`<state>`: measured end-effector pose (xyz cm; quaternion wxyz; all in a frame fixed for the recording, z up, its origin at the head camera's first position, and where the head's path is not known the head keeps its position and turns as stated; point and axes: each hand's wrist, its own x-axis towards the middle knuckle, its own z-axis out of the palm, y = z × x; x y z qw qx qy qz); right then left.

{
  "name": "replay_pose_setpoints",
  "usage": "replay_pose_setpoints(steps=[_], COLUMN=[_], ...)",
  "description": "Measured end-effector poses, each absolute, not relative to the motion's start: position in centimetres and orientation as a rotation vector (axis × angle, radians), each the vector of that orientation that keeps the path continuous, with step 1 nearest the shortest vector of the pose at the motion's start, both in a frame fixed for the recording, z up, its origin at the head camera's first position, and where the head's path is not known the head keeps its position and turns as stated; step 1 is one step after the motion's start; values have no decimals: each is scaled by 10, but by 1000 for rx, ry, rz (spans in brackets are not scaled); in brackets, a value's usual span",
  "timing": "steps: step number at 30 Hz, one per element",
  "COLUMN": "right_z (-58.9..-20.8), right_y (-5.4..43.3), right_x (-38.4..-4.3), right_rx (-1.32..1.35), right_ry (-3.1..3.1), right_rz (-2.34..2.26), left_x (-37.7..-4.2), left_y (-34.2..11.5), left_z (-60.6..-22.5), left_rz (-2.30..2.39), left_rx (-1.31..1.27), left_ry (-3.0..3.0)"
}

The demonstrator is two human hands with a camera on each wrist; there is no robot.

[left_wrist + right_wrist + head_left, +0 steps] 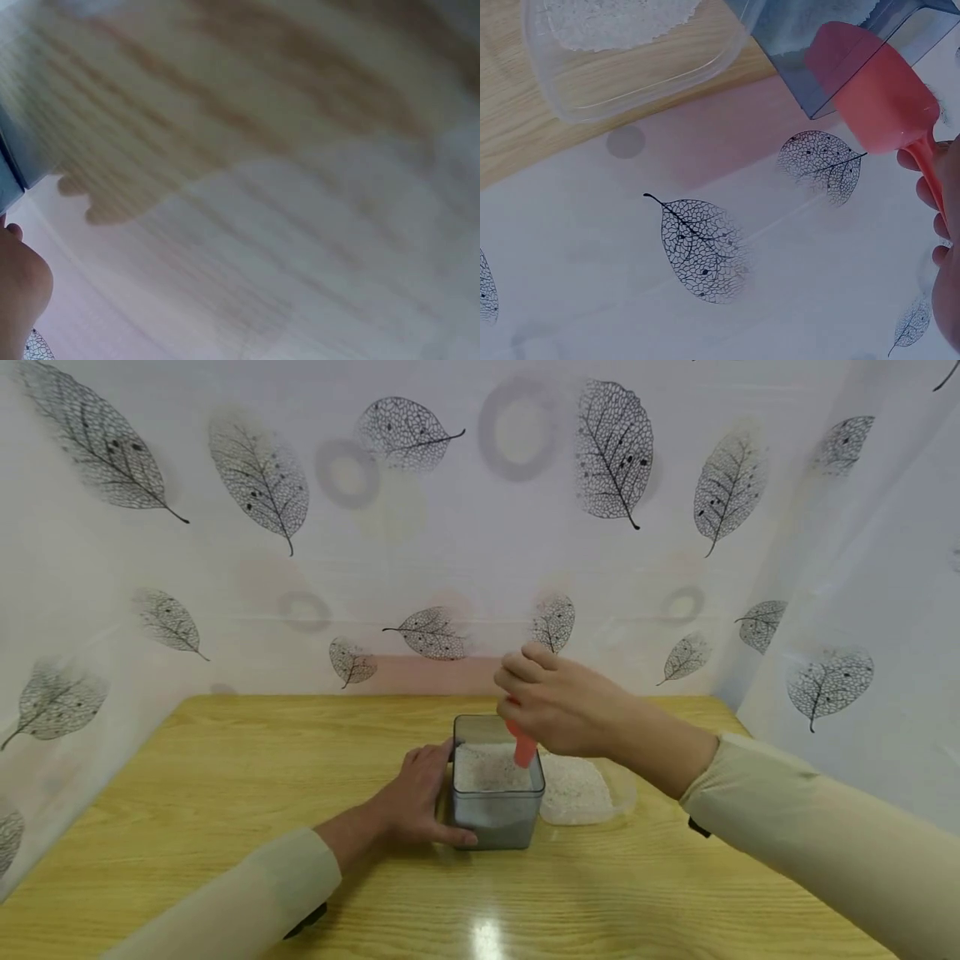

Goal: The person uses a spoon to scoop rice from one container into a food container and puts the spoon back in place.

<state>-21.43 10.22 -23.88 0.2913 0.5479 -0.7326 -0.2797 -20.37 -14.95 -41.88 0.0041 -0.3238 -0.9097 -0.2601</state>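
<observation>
A red scoop (pixel 881 94) has its handle gripped by my right hand (pixel 562 697). Its tip dips inside the rim of a grey see-through box (pixel 495 818), which stands on the table partly filled with pale grains (pixel 483 768). Against the box's left side rests my left hand (pixel 416 797), thumb along the front and fingers toward the back left corner. Right of the box sits a clear shallow plastic container (pixel 624 793) with more white grains (pixel 573 785). In the left wrist view only a corner of the box (pixel 9 180) shows, and the hand is mostly cut off.
The wooden table (pixel 247 760) stretches out on both sides of the box. Behind it and along the sides hangs a pale curtain (pixel 480 552) printed with dark leaves. The clear container stands close beside the box.
</observation>
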Motion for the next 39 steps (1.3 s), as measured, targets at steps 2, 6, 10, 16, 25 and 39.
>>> replay_pose_setpoints(steps=[2, 6, 10, 16, 25, 39], right_z=[-240, -247, -258, -265, -261, -286], right_y=[96, 86, 84, 76, 44, 52], right_x=[-215, -214, -211, -206, -198, -211], right_rx=[1489, 1512, 1503, 1426, 1295, 1358], right_ry=[-1957, -1966, -1968, -2064, -2420, -2471], right_rz=[-797, -899, -948, -1049, -1160, -1131], left_x=[-204, -203, -202, -203, -202, -204], left_y=[-149, -149, -149, -148, -148, -148], left_z=[-419, -418, -417, -417, -417, -420], left_rz=[-823, -831, -817, -818, -839, -832], left_rx=[-1021, -1024, -1014, -1015, -1005, -1014], left_ry=[-2844, -2847, -2867, -2860, -2863, -2844])
